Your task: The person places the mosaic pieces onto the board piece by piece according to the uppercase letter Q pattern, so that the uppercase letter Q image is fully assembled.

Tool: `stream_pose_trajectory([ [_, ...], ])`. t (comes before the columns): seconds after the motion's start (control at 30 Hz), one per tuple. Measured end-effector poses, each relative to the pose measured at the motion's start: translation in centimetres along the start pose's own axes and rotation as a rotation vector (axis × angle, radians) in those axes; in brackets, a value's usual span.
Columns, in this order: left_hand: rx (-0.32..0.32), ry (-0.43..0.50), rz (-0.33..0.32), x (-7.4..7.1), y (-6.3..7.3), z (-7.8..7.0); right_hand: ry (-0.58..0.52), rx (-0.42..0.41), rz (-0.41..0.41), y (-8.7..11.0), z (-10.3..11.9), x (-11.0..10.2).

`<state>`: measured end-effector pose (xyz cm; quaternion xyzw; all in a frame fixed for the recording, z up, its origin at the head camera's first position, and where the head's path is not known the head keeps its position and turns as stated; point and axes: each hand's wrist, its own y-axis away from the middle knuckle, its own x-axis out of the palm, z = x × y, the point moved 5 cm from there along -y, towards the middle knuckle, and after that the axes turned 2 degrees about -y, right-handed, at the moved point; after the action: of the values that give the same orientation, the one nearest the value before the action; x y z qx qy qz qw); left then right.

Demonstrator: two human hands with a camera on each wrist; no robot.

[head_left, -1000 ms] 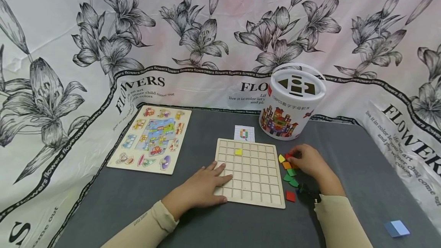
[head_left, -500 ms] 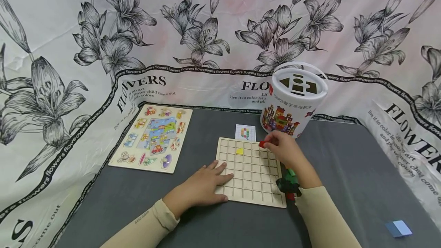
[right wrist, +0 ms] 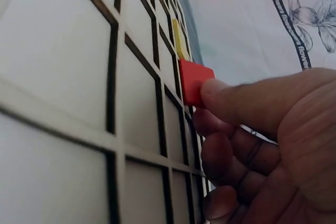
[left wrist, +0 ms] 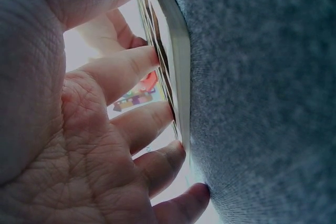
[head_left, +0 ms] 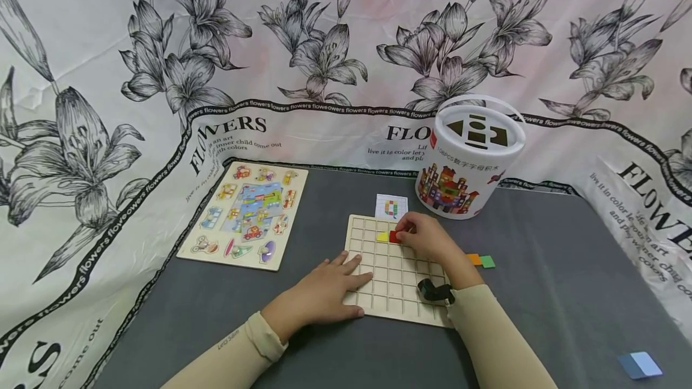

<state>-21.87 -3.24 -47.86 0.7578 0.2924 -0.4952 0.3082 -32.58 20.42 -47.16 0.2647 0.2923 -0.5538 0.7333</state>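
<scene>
1. Right hand: one; thumb and finger pinching a red tile, the other fingers curled beneath in the right wrist view.
2. Red tile: one; at the upper part of the grid board, just right of the yellow tile; whether seated in a cell, cannot tell.
3. Yellow tile: one; lying on the grid board near its far edge.
4. Grid board: one, pale wood, square cells; flat on the grey table.
5. Left hand: one; fingers spread wide, resting on the board's left edge, gripping no tile.
6. Card: one, white, bearing a coloured letter Q; just beyond the board's far edge.
7. Orange tile and green tile: right of the board, partly behind the right forearm.
8. Bucket: one, white, lidded, printed with buildings; upright behind the board, to the right.
9. Picture puzzle: one; well left of the board.
10. Blue block: one; near right corner.
</scene>
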Motion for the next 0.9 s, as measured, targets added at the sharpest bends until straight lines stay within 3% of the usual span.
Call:
stream_pose_trajectory([
  [0.37,0.011,0.01,0.008,0.2,-0.1,-0.5,0.035,0.023,0.01,0.7,-0.4,0.2],
  [0.5,0.015,0.009,0.011,0.2,0.0,-0.5,0.04,-0.015,0.001,0.9,-0.2,0.0],
  [0.7,0.01,0.017,0.011,-0.1,0.2,-0.1,-0.004,-0.027,-0.101,2.6,-1.1,-4.7],
  [0.8,0.009,0.021,0.005,-0.2,0.3,0.0,0.121,-0.005,-0.099,3.8,-2.7,-7.0],
  [0.9,0.009,0.023,0.001,-0.3,0.2,-0.1,0.238,0.004,-0.02,5.0,-4.6,-7.5],
])
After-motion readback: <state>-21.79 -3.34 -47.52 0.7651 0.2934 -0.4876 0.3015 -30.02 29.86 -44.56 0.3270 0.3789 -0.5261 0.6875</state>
